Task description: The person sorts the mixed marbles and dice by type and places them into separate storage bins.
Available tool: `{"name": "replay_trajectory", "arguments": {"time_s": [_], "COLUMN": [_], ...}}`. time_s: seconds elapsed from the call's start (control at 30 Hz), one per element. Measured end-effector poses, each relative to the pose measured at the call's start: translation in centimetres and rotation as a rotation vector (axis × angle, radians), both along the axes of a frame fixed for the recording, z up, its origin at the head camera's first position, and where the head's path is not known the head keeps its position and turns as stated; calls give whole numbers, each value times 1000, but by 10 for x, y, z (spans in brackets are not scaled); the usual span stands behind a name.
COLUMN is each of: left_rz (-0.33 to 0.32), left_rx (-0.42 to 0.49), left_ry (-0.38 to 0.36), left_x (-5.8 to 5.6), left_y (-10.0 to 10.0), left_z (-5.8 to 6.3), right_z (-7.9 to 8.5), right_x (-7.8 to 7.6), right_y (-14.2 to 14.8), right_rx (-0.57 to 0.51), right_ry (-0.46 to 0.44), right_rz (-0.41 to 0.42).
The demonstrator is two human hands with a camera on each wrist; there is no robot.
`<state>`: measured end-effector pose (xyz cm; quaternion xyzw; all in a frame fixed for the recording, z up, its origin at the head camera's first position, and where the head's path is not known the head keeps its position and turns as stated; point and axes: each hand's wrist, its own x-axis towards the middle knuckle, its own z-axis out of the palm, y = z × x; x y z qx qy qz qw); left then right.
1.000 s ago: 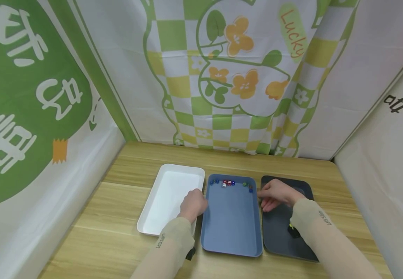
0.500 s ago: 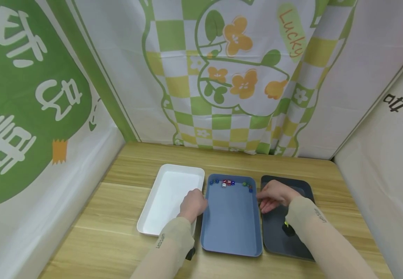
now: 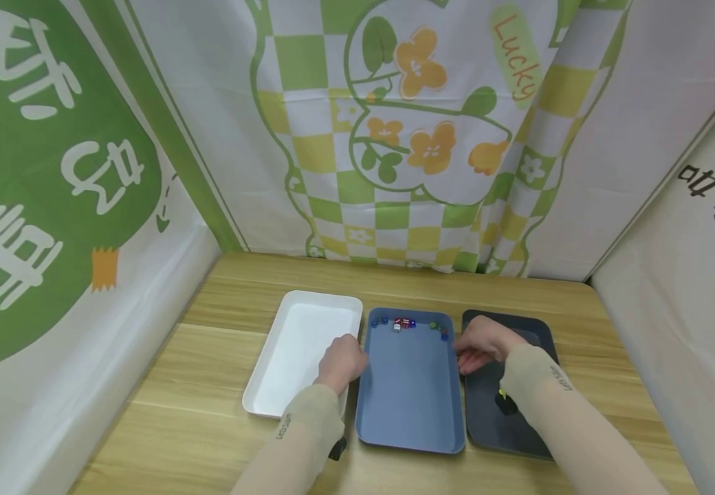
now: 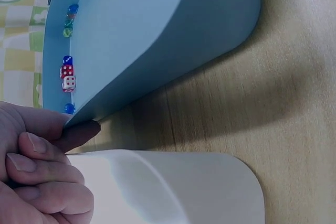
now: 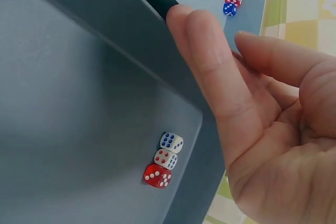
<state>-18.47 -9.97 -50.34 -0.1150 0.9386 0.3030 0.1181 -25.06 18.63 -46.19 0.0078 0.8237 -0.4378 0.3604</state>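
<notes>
A blue tray (image 3: 412,385) lies in the middle of the head view. Along its far wall sit red, blue and white dice (image 4: 67,71), with small glassy blue and green balls (image 4: 68,31) to either side. My left hand (image 3: 341,361) pinches the tray's left rim between thumb and forefinger, its other fingers curled. At the right rim, my right hand (image 3: 486,342) has its thumb on the blue tray's side and its fingers reaching down into the gap beside the dark tray (image 3: 500,426); it appears to grip that rim. Two white dice and a red one (image 5: 157,176) lie in the dark tray.
To the left of the blue tray stands a white tray (image 3: 280,371), partly under my left forearm. All three trays are on a wood-grain table (image 3: 178,385). A printed curtain (image 3: 382,220) hangs behind the table, with cloth walls at both sides.
My right wrist and forearm have shifted slightly left, while the right fingers stay at the blue tray's rim. The left hand and the trays look almost unchanged.
</notes>
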Motion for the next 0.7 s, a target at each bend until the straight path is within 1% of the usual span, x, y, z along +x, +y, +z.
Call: {"name": "replay_trajectory", "arguments": {"time_s": [0.2,0.33,0.4,0.53,0.6,0.7], "left_rz": [-3,0,5,6,-12,-48], "left_rx": [-1,-8,-12,-6,11,57], "left_ry": [0,24,56,168,223,259], "left_x": [0,1,1,-3,-5,-9], "left_y": [-3,-5,-6,-5,-3,3], "left_z": [0,3,4,10,13,19], "right_z": [1,0,-1,-4,-4,-5], "right_x": [1,1,1,-1,-1,-2], "right_y": [-1,-4,-5,-7,-8,-9], "right_rx": [9,26,38,65,89,119], "right_ry": [14,32,40,43,42,42], "right_rz": [9,1,-3,-10,-11,-7]}}
